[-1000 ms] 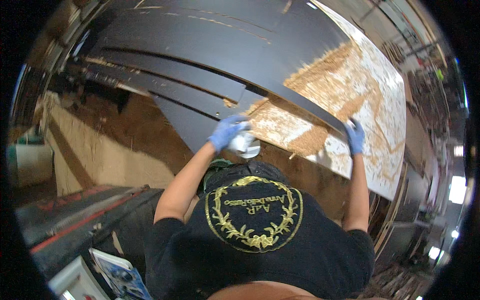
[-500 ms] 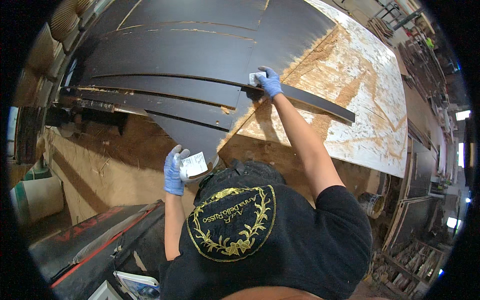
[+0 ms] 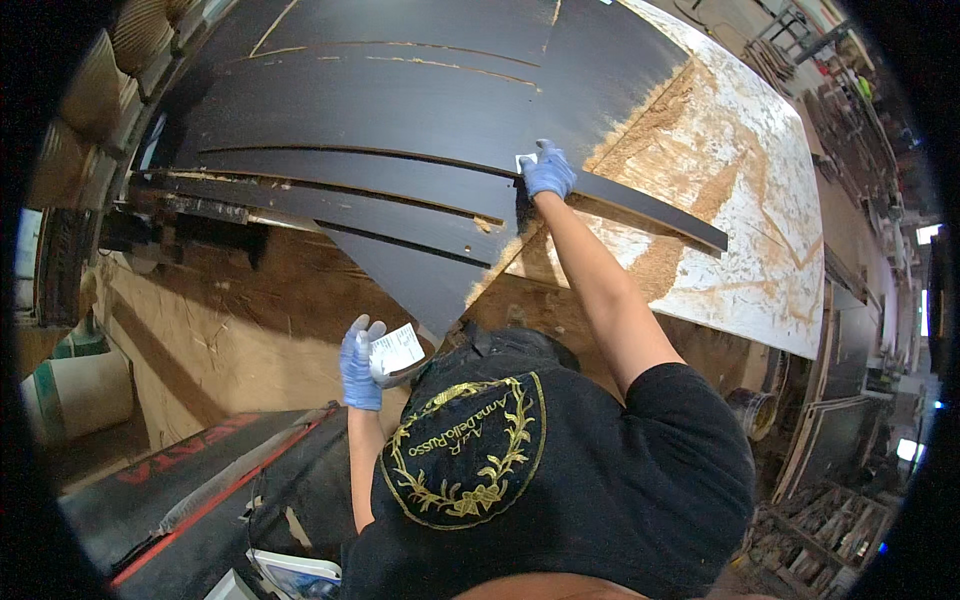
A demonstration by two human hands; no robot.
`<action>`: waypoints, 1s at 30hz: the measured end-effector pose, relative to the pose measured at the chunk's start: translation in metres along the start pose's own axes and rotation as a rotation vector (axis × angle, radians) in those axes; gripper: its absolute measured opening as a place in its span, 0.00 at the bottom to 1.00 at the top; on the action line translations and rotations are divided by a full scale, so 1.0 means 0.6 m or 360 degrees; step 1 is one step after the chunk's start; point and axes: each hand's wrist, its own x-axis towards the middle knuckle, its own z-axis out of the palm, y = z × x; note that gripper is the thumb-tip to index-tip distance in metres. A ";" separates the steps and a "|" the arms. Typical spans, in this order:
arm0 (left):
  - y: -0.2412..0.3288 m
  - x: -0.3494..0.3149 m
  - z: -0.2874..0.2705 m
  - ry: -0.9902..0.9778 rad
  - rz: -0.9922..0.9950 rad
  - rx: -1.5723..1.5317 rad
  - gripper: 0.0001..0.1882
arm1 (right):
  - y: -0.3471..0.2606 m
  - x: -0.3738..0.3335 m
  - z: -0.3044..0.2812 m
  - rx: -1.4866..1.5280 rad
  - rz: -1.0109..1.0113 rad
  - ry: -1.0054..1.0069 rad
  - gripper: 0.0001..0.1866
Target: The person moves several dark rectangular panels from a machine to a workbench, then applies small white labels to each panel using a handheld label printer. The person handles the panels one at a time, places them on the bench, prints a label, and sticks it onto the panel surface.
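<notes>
My left hand (image 3: 361,372), in a blue glove with grey fingertips, is closed round a strip of white printed labels (image 3: 397,350). A pale, translucent curl of backing hangs below the labels beside my shirt. Over on the dark panel (image 3: 350,110), my gloved right hand (image 3: 548,171) is bent down at the near end of a narrow dark strip (image 3: 655,212). A small white label (image 3: 525,162) shows at its fingertips, partly covered by the hand. Whether the label touches the panel cannot be made out. Long straight cuts divide the panel into strips.
Sawdust (image 3: 690,220) is scattered over a white-smeared board (image 3: 775,200) at the right. A black wrapped bundle (image 3: 220,480) with a red edge lies at the lower left. Beyond the panel's left side stands a white cylinder (image 3: 85,395). Stacked boards (image 3: 850,345) line the right side.
My right hand has turned palm down over the strip, and its label is now more hidden. My left hand still holds the labels. The view has shifted slightly.
</notes>
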 end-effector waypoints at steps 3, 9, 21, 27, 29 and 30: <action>-0.006 0.014 -0.013 -0.0031 -0.0003 0.0015 0.28 | 0.023 0.002 0.017 -0.0290 -0.0259 0.0213 0.27; 0.012 0.034 -0.006 -0.0051 0.0070 -0.0012 0.28 | 0.064 -0.027 0.091 -0.0652 -0.1344 0.0192 0.40; 0.060 0.093 0.012 0.0226 0.0616 -0.0125 0.18 | -0.066 -0.249 0.098 -0.0411 -0.1347 -0.0247 0.37; 0.052 0.102 -0.020 0.0333 0.0675 -0.0089 0.17 | -0.022 -0.202 -0.014 -0.0051 -0.1366 -0.0453 0.27; 0.063 0.096 -0.024 0.0321 0.0657 -0.0122 0.17 | 0.056 -0.182 -0.082 0.0003 -0.1497 -0.0362 0.26; 0.063 0.095 -0.026 0.0316 0.0659 -0.0147 0.17 | 0.106 -0.177 -0.110 -0.0197 -0.1320 -0.0458 0.25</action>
